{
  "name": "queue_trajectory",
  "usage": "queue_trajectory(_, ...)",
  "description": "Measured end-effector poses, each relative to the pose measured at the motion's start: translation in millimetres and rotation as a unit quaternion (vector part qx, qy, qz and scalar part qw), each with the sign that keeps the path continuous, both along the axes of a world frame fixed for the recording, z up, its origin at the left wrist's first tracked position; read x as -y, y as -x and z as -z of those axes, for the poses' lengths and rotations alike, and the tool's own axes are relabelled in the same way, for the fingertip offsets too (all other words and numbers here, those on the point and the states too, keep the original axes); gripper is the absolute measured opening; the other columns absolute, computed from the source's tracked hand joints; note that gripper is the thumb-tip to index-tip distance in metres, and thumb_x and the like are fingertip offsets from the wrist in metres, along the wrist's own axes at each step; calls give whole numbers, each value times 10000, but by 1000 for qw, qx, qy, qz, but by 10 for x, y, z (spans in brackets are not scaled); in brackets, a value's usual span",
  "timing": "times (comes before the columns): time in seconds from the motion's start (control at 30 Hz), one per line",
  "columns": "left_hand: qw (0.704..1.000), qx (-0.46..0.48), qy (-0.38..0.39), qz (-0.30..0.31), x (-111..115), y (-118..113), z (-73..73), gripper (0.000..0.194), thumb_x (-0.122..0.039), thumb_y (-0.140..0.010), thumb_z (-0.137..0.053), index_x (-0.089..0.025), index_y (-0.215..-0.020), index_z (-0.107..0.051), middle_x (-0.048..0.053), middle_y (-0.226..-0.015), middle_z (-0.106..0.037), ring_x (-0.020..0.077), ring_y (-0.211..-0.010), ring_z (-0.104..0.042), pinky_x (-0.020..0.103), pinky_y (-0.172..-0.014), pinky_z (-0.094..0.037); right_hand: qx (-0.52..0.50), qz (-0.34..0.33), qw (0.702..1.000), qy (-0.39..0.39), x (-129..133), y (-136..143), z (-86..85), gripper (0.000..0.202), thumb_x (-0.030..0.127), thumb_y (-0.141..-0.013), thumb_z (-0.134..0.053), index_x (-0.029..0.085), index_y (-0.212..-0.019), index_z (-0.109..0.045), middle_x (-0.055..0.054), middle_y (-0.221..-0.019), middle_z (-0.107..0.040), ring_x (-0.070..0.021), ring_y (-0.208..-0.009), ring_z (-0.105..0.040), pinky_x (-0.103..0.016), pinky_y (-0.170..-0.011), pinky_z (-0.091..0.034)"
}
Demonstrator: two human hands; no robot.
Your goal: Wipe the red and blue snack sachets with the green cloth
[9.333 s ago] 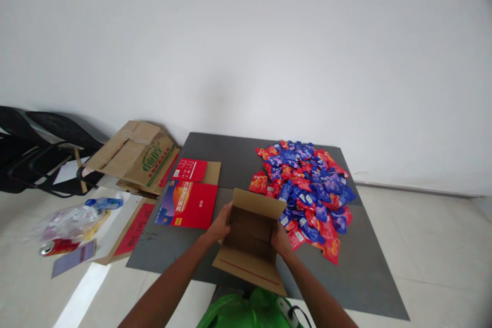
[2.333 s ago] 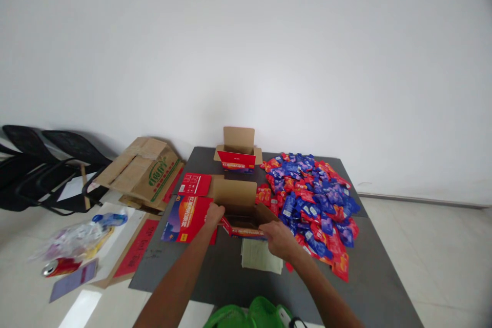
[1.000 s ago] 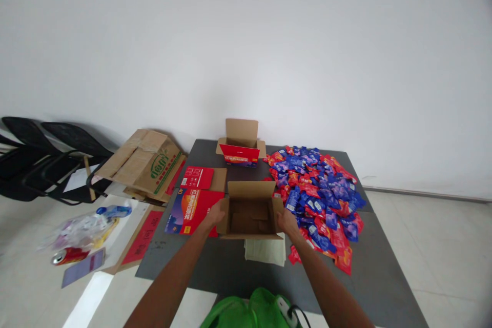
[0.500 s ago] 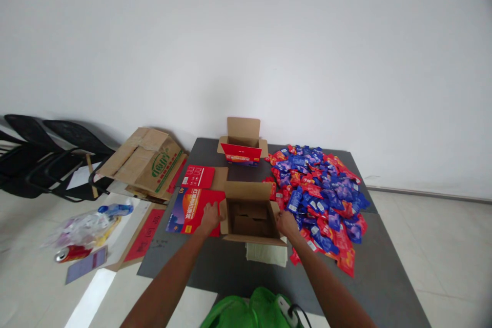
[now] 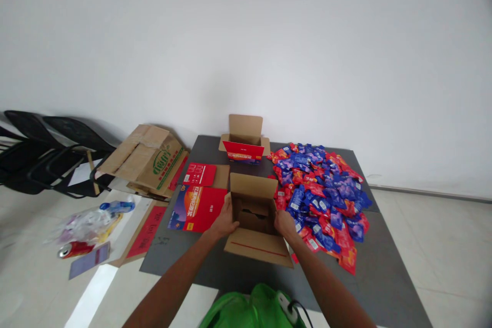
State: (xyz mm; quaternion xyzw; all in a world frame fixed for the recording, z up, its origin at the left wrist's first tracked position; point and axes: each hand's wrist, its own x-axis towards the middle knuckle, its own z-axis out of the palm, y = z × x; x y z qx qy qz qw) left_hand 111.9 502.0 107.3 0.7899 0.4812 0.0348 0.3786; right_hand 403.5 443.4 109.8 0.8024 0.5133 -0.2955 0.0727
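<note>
An open cardboard box (image 5: 253,184) stands in front of me on the dark table, brown inside, its back flap up and its front flap lowered toward me. My left hand (image 5: 224,221) grips the box's left side, thumb over the front edge. On the opposite side my right hand (image 5: 284,223) is closed at the right edge, its fingertips partly hidden. Left of the box lies a flattened red and purple printed carton (image 5: 205,208). A large pile of red and blue sachets (image 5: 319,195) spreads close to my right hand.
Against the wall side of the table (image 5: 369,261) stands another open red box (image 5: 244,151). On the floor at left are a large brown carton (image 5: 149,159), a red can (image 5: 75,249), a plastic bottle (image 5: 117,207) and black chairs (image 5: 57,164).
The box's front flap has swung outward and down toward me, now covering the pale pad beneath. Its side flaps no longer stick out, and my hands have shifted along the sides.
</note>
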Motion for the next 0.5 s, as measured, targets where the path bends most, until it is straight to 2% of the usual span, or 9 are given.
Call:
queue_trajectory(0.07,1000,14,8,24,36,35,-11,1141,-383,-761,-661,-126,-1577,94,151,-1675,46,335,-1525,138,501,-1247,-92,3,7,1000,2,-16,38,-7,253,293,-978,-542,102,-1056,-688,-142,-1040,-727,-225,-977,-699,-346,-857,-524)
queue_trajectory(0.13,999,0,28,37,70,82,-46,1245,-457,-735,-716,-164,-1569,160,147,-1673,92,319,-1528,138,477,-1244,-120,2,11,1000,0,-37,74,-26,239,186,-952,-506,86,-1032,-707,-186,-1021,-733,-258,-985,-708,-321,-814,-515)
queue_trajectory(0.27,991,-77,98,55,120,137,-119,1516,-567,-534,-864,-201,-1562,189,213,-1638,198,358,-1532,45,443,-1197,-257,-1,17,1000,-14,-68,131,-74,317,101,-903,-446,65,-1114,-680,-226,-1053,-725,-282,-995,-709,-317,-798,-500)
queue_trajectory(0.37,984,-131,94,79,159,75,-101,1464,-588,-465,-889,-177,-1590,-46,239,-1607,261,427,-1500,116,511,-1182,-255,-3,16,1000,-23,-63,152,-110,364,103,-910,-421,76,-1204,-633,-222,-1070,-719,-275,-997,-705,-316,-821,-491)
queue_trajectory(0.43,981,-164,64,80,201,0,-51,1228,-578,-511,-871,-116,-1510,-327,232,-1606,266,454,-1478,165,538,-1198,-201,-6,15,999,-28,-48,143,-143,376,124,-929,-408,76,-1246,-604,-222,-1053,-717,-281,-992,-702,-326,-832,-487)
queue_trajectory(0.5,980,-186,34,64,254,-67,10,949,-541,-575,-844,-63,-1336,-537,208,-1619,253,456,-1470,191,513,-1225,-134,-11,10,999,-37,-25,121,-189,395,155,-951,-396,71,-1298,-564,-218,-1045,-710,-283,-998,-694,-333,-851,-484)
